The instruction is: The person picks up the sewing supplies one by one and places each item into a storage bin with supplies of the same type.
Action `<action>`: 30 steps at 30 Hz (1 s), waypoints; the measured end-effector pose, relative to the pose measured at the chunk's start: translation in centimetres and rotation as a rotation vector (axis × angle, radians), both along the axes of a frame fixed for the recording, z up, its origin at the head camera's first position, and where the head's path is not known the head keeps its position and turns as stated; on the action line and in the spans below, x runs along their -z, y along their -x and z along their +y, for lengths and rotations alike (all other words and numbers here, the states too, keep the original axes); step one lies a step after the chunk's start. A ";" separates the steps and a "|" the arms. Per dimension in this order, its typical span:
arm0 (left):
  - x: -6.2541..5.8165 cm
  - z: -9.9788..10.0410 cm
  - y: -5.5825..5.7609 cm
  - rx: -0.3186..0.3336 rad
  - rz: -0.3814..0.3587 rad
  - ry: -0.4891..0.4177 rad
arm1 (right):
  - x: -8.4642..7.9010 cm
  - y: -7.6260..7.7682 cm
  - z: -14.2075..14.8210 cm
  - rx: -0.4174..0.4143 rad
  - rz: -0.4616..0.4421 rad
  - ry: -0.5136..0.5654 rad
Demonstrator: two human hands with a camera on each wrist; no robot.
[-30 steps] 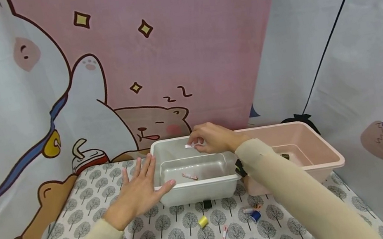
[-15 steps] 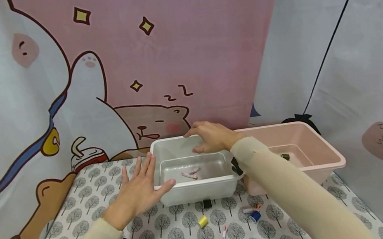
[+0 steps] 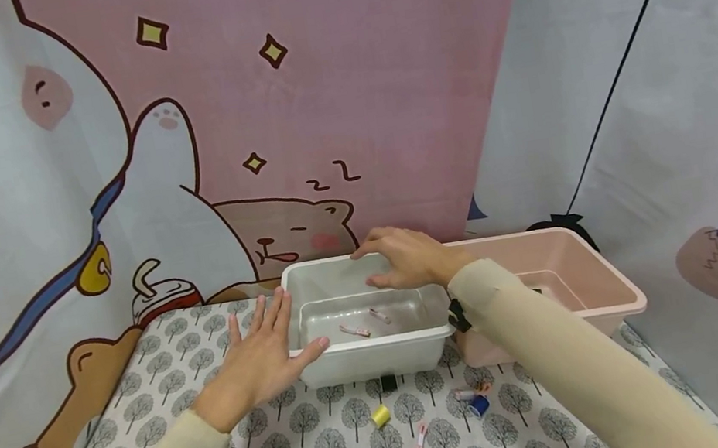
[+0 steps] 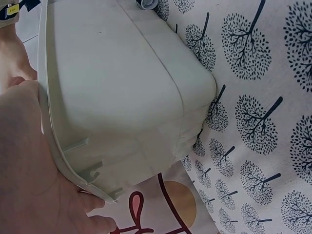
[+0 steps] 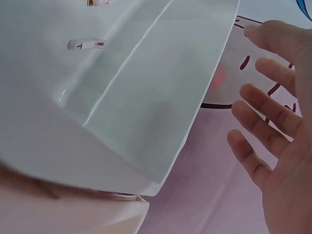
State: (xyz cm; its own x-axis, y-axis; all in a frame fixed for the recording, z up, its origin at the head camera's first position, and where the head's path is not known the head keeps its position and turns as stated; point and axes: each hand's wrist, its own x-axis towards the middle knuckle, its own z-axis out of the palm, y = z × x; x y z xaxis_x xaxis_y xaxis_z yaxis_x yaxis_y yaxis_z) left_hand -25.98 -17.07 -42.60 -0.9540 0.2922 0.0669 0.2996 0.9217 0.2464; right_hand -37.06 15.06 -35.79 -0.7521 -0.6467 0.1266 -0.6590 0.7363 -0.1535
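White bin [image 3: 367, 364]: two pinkish bundles [image 3: 380, 316] lie below spread right hand [image 3: 409, 257]

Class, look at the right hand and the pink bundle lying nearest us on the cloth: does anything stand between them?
Yes: the near wall of the white bin. The right hand hovers toward the far rim; the pink bundle lies outside, in front.
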 end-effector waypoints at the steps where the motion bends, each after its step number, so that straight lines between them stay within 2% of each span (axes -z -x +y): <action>1: -0.1 0.0 0.0 0.000 0.001 0.000 | -0.1 -0.2 0.1 0.000 0.005 0.003; 8: -0.3 0.0 0.3 0.001 0.010 0.000 | -0.6 -1.5 1.4 0.008 0.050 0.027; 14: -0.2 0.0 0.3 -0.002 0.002 -0.007 | -0.6 -3.3 2.6 -0.036 0.074 0.056; 23: 0.0 0.1 0.1 -0.003 0.004 -0.001 | 0.1 -6.1 4.4 -0.075 0.097 0.092; 30: 0.2 0.1 -0.1 -0.004 0.005 -0.004 | 1.1 -7.4 5.0 -0.123 0.185 0.112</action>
State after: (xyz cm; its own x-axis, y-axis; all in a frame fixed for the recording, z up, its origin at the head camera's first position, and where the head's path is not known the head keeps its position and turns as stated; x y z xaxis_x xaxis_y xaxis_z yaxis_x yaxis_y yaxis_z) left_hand -25.92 -16.96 -42.83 -0.9548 0.2882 0.0731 0.2973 0.9218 0.2488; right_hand -29.62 20.10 -36.89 -0.6258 -0.7064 0.3307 -0.7672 0.6338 -0.0981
